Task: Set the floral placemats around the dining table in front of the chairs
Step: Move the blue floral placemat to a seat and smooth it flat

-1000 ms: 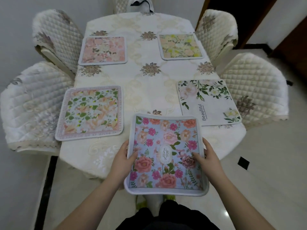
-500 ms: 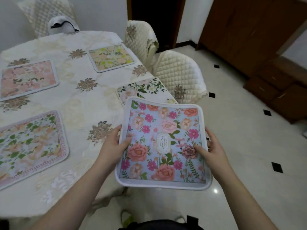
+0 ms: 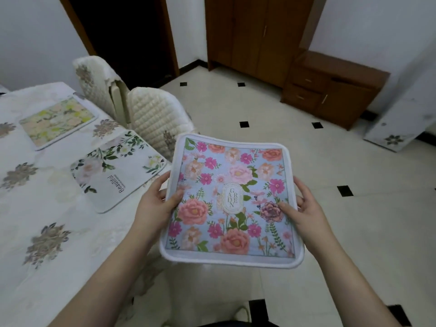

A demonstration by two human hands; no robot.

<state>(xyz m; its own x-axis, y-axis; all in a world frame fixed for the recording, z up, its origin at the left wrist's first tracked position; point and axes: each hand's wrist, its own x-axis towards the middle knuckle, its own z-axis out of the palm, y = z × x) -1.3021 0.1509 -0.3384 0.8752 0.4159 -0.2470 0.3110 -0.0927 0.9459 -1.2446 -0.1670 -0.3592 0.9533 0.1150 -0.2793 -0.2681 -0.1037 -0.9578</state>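
View has swung right since the earlier frame: table [image 3: 59, 232] now fills only the left side, floor [image 3: 330, 232] and cabinet [image 3: 330, 90] take the rest. Blue mat [image 3: 230, 201] no longer hangs over the tabletop; it is carried in the air over the floor, just beside the table edge, roughly flat.

Left hand [image 3: 153, 206] pinches its left border, thumb on top, fingers under. Right hand [image 3: 304, 208] pinches the right border likewise. Two-sided hold probably keeps the limp mat from sagging.

White mat [image 3: 118, 171] and yellow mat [image 3: 56, 121] lie on the table, each before a chair [image 3: 155, 116]. Judgement: the carry heads to a seat lacking a mat.
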